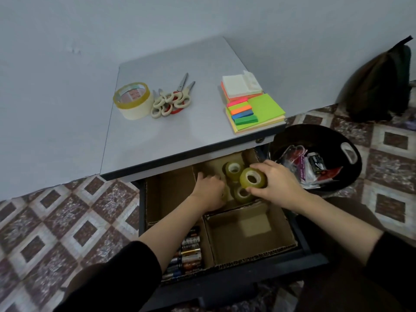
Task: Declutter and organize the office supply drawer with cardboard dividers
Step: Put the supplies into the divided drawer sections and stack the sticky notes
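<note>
drawer (315, 251) is pulled open under the grey desk top (157, 136), and brown cardboard dividers (247, 239) cut it into boxes; the right hand (276, 183) holds a small tape roll (252, 178) over the back box, with thumb and fingers curled round its rim; two other rolls (234, 168) sit close together in that box; the left hand (208, 190) is down in the same box just beside them, fingers bent under, and i cannot tell if it holds anything; to do this bit well, i think the small tape roll should go down flat next to the others, not on top, so nothing tips; the left hand could push them close to make room; the rolls are round, shiny and yellowish with a hole in the middle, so they may roll away if left on edge; the cardboard looks stiff and rough, with bumpy cut edges; batteries (190, 251) lie in a row in the front left box
</note>
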Motion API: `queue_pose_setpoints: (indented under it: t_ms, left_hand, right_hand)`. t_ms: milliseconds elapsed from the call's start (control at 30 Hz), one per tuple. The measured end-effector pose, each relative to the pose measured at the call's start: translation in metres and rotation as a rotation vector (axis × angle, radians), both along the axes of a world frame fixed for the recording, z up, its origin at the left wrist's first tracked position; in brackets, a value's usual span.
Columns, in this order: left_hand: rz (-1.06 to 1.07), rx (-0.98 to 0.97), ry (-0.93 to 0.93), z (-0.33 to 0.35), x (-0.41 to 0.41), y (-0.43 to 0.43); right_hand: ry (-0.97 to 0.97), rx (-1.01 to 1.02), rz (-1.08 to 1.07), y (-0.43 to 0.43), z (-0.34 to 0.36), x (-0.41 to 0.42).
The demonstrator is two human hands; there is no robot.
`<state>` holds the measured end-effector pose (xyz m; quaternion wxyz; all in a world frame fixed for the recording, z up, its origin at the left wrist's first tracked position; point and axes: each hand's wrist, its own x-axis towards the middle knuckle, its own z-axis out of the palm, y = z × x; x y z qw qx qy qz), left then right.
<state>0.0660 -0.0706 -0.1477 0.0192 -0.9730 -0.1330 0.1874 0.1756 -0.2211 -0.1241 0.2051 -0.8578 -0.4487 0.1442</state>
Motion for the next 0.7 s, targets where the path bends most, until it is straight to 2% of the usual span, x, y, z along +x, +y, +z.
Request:
queue_pose_setpoints:
  t_ms: [167,233,300,400,467,700]
  left_hand:
    - [0.003,0.017,0.064,-0.014,0.001,0.001]
    - [0.012,-0.006,0.026,-0.014,-0.001,0.003]
    - [0.047,-0.069,-0.113,-0.010,-0.008,0.003]
    - [0.104,-0.135,-0.416,-0.007,-0.033,0.005]
    - [0.162,-0.201,-0.529,-0.010,-0.058,0.008]
    - [0.202,-0.231,-0.453,-0.028,-0.095,0.015]
  right_hand:
    - [0.046,-0.012,-0.024,-0.006,-0.005,0.001]
    - [0.063,-0.016,-0.024,-0.007,-0.007,0.001]
    - [0.076,-0.018,-0.028,-0.007,-0.009,0.001]
    - [0.090,-0.012,-0.028,-0.004,-0.009,0.000]
    - [0.102,-0.015,-0.009,0.001,-0.007,-0.001]
    - [0.094,-0.086,0.119,0.037,-0.010,-0.015]
